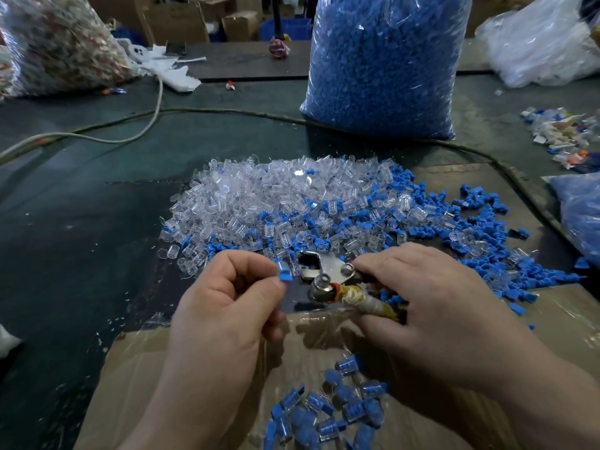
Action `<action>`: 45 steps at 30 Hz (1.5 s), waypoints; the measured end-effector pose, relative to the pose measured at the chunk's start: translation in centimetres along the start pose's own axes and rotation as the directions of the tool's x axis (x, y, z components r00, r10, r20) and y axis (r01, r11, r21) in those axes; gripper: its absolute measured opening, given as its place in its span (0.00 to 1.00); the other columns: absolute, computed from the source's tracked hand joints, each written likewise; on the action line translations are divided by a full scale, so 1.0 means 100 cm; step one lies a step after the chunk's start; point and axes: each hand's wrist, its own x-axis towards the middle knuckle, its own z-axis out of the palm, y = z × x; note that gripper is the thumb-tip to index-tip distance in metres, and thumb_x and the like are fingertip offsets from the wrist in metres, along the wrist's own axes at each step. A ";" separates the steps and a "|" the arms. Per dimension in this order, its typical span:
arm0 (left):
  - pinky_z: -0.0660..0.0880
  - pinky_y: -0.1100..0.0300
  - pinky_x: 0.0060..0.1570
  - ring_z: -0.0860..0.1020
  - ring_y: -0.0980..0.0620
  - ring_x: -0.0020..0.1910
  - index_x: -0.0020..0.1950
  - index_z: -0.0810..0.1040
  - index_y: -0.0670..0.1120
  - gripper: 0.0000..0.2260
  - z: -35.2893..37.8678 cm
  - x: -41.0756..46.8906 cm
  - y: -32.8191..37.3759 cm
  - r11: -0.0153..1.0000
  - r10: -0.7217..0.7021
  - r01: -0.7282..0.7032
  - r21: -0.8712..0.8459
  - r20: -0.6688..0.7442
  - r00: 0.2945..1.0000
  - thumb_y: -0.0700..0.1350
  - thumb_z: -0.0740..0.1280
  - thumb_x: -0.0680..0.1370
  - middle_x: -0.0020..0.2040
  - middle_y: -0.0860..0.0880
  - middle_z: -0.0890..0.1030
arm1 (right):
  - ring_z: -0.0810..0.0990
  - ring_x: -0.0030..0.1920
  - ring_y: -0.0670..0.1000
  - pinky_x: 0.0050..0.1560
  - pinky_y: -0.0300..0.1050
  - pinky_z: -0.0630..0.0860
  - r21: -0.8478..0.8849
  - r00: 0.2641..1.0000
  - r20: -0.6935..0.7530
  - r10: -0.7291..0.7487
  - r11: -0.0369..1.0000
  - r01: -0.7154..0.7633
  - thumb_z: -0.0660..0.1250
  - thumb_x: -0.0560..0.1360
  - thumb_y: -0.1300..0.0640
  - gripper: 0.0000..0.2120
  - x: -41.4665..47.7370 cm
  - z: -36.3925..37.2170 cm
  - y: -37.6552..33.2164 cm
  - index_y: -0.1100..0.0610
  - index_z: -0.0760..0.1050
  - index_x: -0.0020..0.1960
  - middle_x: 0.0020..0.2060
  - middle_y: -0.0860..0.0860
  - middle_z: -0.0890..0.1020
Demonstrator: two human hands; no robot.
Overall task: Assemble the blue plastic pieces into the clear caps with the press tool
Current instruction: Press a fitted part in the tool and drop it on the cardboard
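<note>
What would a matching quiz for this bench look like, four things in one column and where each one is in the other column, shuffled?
Things
1. press tool
2. blue piece
3. big bag of blue pieces
4. assembled caps

Places
A. upright at the far side of the table
B. pinched in the left hand
C. on the plastic-covered cardboard nearest the person
D. gripped in the right hand

Pairs: 1-D, 2-B, 3-A, 4-C

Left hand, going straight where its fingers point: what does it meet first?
Probably the metal head of the press tool, held by the right hand. The left hand pinches a blue piece just beside it; the depth gap is unclear.
</note>
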 end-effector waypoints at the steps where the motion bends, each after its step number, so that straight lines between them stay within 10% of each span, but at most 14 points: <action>1: 0.74 0.62 0.23 0.74 0.53 0.24 0.40 0.81 0.50 0.11 -0.001 0.000 0.000 0.998 -0.048 0.048 -0.040 -0.004 0.999 0.34 0.69 0.77 0.27 0.46 0.77 | 0.76 0.50 0.46 0.53 0.44 0.71 -0.039 0.999 0.026 0.028 0.999 -0.027 0.54 0.68 0.31 0.31 0.002 0.001 0.001 0.45 0.74 0.64 0.49 0.39 0.79; 7: 0.73 0.64 0.25 0.75 0.52 0.24 0.40 0.81 0.53 0.12 0.003 -0.002 -0.002 0.987 -0.156 0.153 0.041 0.120 0.980 0.37 0.69 0.77 0.27 0.45 0.78 | 0.65 0.58 0.46 0.60 0.47 0.61 -0.176 0.981 0.133 0.141 0.977 -0.117 0.49 0.66 0.28 0.35 0.017 0.008 0.009 0.40 0.64 0.70 0.59 0.38 0.73; 12: 0.75 0.55 0.28 0.76 0.49 0.25 0.43 0.81 0.54 0.08 0.005 -0.002 -0.006 0.982 -0.189 0.184 0.051 0.105 0.976 0.42 0.69 0.78 0.29 0.44 0.80 | 0.72 0.54 0.46 0.58 0.48 0.67 -0.034 0.997 -0.067 0.024 0.999 -0.027 0.55 0.73 0.32 0.22 0.008 0.003 -0.003 0.44 0.73 0.57 0.51 0.40 0.77; 20: 0.71 0.69 0.24 0.76 0.60 0.23 0.42 0.80 0.57 0.02 0.016 -0.017 0.000 0.954 0.109 -0.138 0.266 0.121 0.987 0.52 0.69 0.72 0.28 0.51 0.81 | 0.74 0.40 0.50 0.45 0.51 0.72 0.038 0.991 -0.030 -0.130 0.991 0.131 0.52 0.80 0.48 0.16 0.006 0.004 -0.024 0.52 0.75 0.45 0.39 0.46 0.76; 25: 0.71 0.55 0.29 0.72 0.57 0.26 0.41 0.77 0.51 0.22 0.005 -0.007 -0.003 0.897 0.136 -0.186 0.400 0.152 0.979 0.68 0.58 0.71 0.28 0.49 0.77 | 0.74 0.43 0.50 0.45 0.48 0.73 0.099 0.967 -0.063 -0.245 0.963 0.251 0.56 0.79 0.50 0.13 0.004 0.004 -0.027 0.54 0.76 0.46 0.42 0.47 0.77; 30: 0.66 0.65 0.24 0.68 0.59 0.25 0.37 0.74 0.50 0.20 0.002 -0.007 0.002 0.941 0.125 -0.194 0.278 0.247 0.961 0.67 0.63 0.74 0.25 0.55 0.71 | 0.69 0.38 0.46 0.39 0.44 0.68 0.256 0.979 -0.106 -0.175 0.946 0.197 0.55 0.80 0.47 0.12 0.001 0.006 -0.038 0.51 0.70 0.41 0.36 0.43 0.72; 35: 0.66 0.64 0.22 0.70 0.58 0.23 0.39 0.74 0.51 0.18 0.005 -0.014 0.006 0.894 0.334 -0.396 0.210 0.278 0.901 0.65 0.62 0.76 0.26 0.50 0.73 | 0.70 0.28 0.40 0.28 0.38 0.68 0.811 0.969 0.237 0.065 0.537 -0.234 0.61 0.74 0.45 0.11 -0.001 -0.001 -0.040 0.49 0.73 0.36 0.27 0.43 0.74; 39: 0.72 0.59 0.32 0.75 0.55 0.34 0.43 0.73 0.54 0.14 0.008 -0.007 0.009 0.668 0.568 -0.675 0.314 0.371 0.735 0.61 0.58 0.81 0.37 0.56 0.74 | 0.61 0.23 0.47 0.25 0.40 0.55 0.865 0.865 0.502 0.008 0.012 -0.502 0.61 0.67 0.52 0.09 0.001 -0.003 -0.042 0.51 0.70 0.29 0.23 0.49 0.67; 41: 0.72 0.60 0.35 0.76 0.56 0.37 0.45 0.74 0.52 0.13 0.008 -0.006 0.010 0.604 0.609 -0.728 0.324 0.403 0.684 0.59 0.58 0.82 0.40 0.57 0.74 | 0.58 0.23 0.47 0.26 0.42 0.51 0.823 0.827 0.562 -0.033 -0.081 -0.562 0.61 0.66 0.53 0.08 0.000 -0.006 -0.041 0.52 0.69 0.28 0.24 0.50 0.65; 43: 0.73 0.63 0.34 0.77 0.56 0.36 0.44 0.74 0.54 0.13 0.006 -0.007 0.010 0.646 0.559 -0.685 0.338 0.401 0.726 0.60 0.59 0.81 0.38 0.57 0.75 | 0.62 0.24 0.47 0.26 0.42 0.56 0.833 0.834 0.552 0.009 0.033 -0.552 0.61 0.67 0.51 0.09 0.000 -0.008 -0.039 0.51 0.71 0.29 0.24 0.49 0.67; 45: 0.71 0.67 0.29 0.76 0.58 0.30 0.40 0.75 0.56 0.16 0.004 -0.012 0.007 0.769 0.436 -0.537 0.348 0.330 0.837 0.64 0.59 0.78 0.33 0.57 0.76 | 0.68 0.26 0.44 0.27 0.42 0.64 0.832 0.920 0.379 0.095 0.401 -0.384 0.61 0.71 0.45 0.12 -0.002 -0.007 -0.038 0.51 0.72 0.34 0.25 0.45 0.72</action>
